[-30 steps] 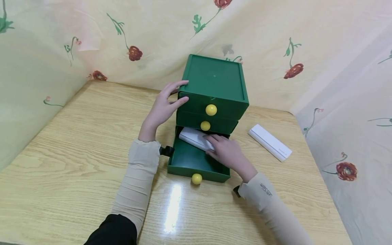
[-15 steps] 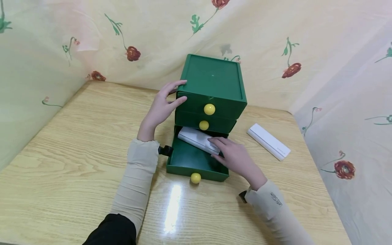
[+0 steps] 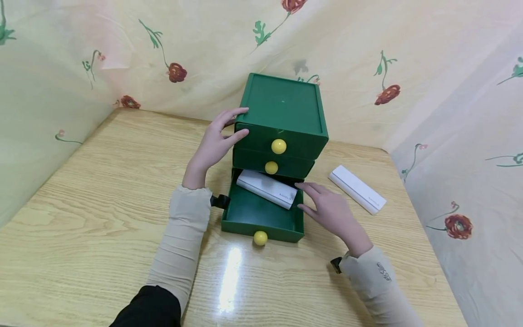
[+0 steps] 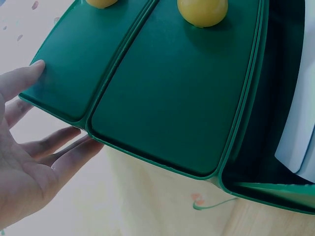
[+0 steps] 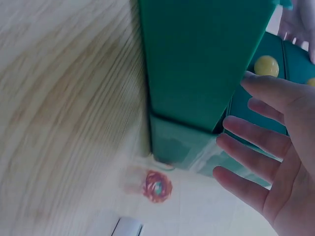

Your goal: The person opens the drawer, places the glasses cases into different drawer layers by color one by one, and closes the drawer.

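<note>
A green drawer cabinet [image 3: 282, 102] with yellow round knobs stands on the table. Its bottom drawer [image 3: 261, 229] is pulled out, and a white oblong case with small lettering [image 3: 267, 188] lies slanted inside. My left hand [image 3: 212, 145] rests against the cabinet's upper left front corner, thumb on the front face and fingers spread along the side, as the left wrist view shows. My right hand [image 3: 331, 211] hovers at the drawer's right edge, fingers spread and holding nothing. In the right wrist view its fingers [image 5: 256, 135] appear beside the drawer's green side wall.
A second white oblong case [image 3: 357, 188] lies on the wooden table [image 3: 122, 204] to the right of the cabinet. Behind and along both sides hangs a flowered cloth [image 3: 220, 54]. The two upper drawers [image 3: 300, 145] are closed.
My right hand has let go of the white case in the bottom drawer and moved right, out over the drawer's edge. My left hand stays at the cabinet corner.
</note>
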{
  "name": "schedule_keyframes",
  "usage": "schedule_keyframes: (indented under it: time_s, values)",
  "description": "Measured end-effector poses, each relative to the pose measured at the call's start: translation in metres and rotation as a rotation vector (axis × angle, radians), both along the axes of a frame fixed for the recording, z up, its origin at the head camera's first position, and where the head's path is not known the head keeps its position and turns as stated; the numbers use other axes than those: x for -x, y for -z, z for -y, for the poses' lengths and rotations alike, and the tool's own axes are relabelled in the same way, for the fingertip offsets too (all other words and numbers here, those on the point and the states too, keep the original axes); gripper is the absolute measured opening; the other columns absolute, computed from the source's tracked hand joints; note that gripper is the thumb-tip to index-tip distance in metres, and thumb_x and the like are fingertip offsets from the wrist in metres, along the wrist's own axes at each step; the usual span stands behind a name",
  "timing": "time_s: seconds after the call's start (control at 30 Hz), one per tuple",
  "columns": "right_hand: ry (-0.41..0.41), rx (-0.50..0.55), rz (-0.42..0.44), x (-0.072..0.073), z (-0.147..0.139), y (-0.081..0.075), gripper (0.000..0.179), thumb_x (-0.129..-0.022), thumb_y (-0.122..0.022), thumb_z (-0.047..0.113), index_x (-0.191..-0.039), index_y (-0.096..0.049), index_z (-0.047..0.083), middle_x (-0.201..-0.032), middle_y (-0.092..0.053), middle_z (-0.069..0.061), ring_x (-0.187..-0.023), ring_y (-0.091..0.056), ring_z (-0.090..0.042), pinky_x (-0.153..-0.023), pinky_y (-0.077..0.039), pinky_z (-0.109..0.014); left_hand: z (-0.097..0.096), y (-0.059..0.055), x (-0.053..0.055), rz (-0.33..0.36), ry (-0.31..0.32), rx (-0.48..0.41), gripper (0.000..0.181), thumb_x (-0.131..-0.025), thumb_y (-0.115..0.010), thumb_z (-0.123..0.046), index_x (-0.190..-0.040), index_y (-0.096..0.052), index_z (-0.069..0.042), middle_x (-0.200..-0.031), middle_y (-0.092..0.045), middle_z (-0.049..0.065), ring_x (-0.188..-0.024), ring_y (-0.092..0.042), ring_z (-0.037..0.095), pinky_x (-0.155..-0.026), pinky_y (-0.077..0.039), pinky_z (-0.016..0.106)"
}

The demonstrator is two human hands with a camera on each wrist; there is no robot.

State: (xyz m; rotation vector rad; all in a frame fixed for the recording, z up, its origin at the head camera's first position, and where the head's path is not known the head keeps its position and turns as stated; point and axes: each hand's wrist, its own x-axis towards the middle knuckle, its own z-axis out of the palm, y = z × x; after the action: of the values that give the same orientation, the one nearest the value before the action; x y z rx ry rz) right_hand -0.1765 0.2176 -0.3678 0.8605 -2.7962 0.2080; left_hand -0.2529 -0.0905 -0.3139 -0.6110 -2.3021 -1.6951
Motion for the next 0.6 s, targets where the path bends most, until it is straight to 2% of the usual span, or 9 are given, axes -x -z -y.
schedule_keyframes:
  time_s: [0.2,0.3,0.4,0.53,0.6]
  values:
    - [0.055,-0.003,0.005,0.006,-0.019,0.004,0.051,-0.088,-0.071,0.029,-0.134,-0.055,0.014,-0.124,-0.066,-0.011,-0.095,-0.069,-0.029,-0.055,-0.052,-0.033,0.001,0.000,0.000,0.000,-0.001,0.005,0.048,-0.096,-0.061,-0.020,-0.142,-0.048,-0.015,-0.146,-0.044,0.009,-0.135,-0.043,0.030,-0.114,-0.035,0.046]
    - [0.091,0.003,0.024,0.010,-0.031,0.006,0.050,-0.089,-0.070,0.029,-0.134,-0.055,0.013,-0.124,-0.066,-0.013,-0.094,-0.069,-0.029,-0.056,-0.053,-0.035,0.001,0.000,0.000,0.006,-0.003,0.011,0.049,-0.096,-0.061,-0.021,-0.142,-0.048,-0.016,-0.146,-0.044,0.009,-0.135,-0.043,0.030,-0.114,-0.035,0.046]
    - [0.139,-0.002,0.054,0.013,-0.044,0.008,0.050,-0.089,-0.070,0.027,-0.134,-0.054,0.012,-0.129,-0.062,-0.016,-0.098,-0.068,-0.033,-0.050,-0.050,-0.034,0.000,0.000,0.001,0.005,-0.001,0.011,0.049,-0.096,-0.062,-0.022,-0.142,-0.049,-0.016,-0.146,-0.044,0.008,-0.134,-0.044,0.030,-0.114,-0.036,0.046]
    - [0.193,-0.027,0.065,0.019,-0.065,0.011,0.053,-0.089,-0.070,0.026,-0.136,-0.053,0.010,-0.134,-0.058,-0.020,-0.106,-0.065,-0.038,-0.052,-0.052,-0.042,0.000,0.000,0.001,0.001,0.001,0.009,0.048,-0.096,-0.062,-0.022,-0.142,-0.049,-0.017,-0.146,-0.044,0.008,-0.133,-0.044,0.029,-0.113,-0.037,0.045]
    - [0.203,-0.037,0.053,0.023,-0.076,0.014,0.054,-0.088,-0.071,0.025,-0.136,-0.052,0.010,-0.133,-0.059,-0.019,-0.109,-0.063,-0.040,-0.061,-0.055,-0.050,0.000,0.000,0.001,0.000,0.000,0.011,0.049,-0.096,-0.062,-0.022,-0.142,-0.049,-0.017,-0.146,-0.044,0.008,-0.133,-0.044,0.029,-0.113,-0.037,0.045]
